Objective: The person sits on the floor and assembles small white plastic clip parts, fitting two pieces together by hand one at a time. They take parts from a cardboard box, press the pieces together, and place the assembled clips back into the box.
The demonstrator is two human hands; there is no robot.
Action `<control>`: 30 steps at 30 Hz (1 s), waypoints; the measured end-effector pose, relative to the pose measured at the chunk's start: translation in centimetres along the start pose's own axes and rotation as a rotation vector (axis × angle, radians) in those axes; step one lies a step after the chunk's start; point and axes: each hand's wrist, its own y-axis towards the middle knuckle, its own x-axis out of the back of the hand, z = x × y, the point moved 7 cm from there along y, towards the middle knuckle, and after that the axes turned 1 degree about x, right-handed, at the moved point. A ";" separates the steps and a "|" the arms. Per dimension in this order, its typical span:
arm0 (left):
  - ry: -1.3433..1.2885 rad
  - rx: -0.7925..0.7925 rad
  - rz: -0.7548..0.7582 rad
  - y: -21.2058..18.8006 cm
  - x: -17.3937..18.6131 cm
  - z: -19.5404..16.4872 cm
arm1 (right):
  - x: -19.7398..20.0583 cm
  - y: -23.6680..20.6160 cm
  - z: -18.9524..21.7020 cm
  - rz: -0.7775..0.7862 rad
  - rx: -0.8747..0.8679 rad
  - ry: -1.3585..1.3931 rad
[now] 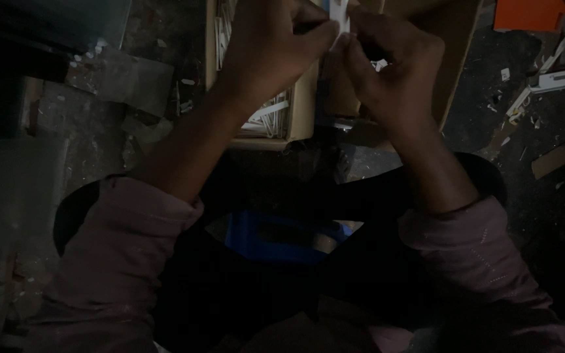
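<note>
Head view: left hand (273,46) and right hand (393,68) at 12 o'clock, fingers pinching small white strip (341,16) together over cardboard box (299,114). Looks light, thin, bendable; grip ends.

Dim light. Both forearms bare. Left sleeve (119,248) and right sleeve (472,255) dusty pink, pushed up and bunched near the elbows, faint pale stitching lines. Dark trousers (256,287) below.

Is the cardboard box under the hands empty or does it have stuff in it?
Not empty. The cardboard box holds a pile of thin white strips, visible below the left hand.
</note>
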 end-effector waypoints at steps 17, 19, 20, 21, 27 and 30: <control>-0.396 0.181 0.034 0.2 0.6 0.2 | -0.6 0.4 -1.6 0.058 -0.297 0.893; -0.351 0.181 0.027 0.5 0.3 0.2 | -0.7 0.4 -1.6 0.040 -0.307 0.891; -0.345 0.177 0.026 0.4 0.3 0.2 | -0.7 0.5 -1.6 0.035 -0.313 0.887; -0.341 0.173 0.025 0.4 0.3 0.3 | -0.8 0.5 -1.5 0.031 -0.320 0.883; -0.412 0.175 0.021 0.2 0.2 0.9 | -1.1 0.1 -2.0 0.083 -0.520 0.899; -0.439 0.147 0.021 0.1 0.1 0.9 | -1.1 0.3 -1.8 0.104 -0.471 0.845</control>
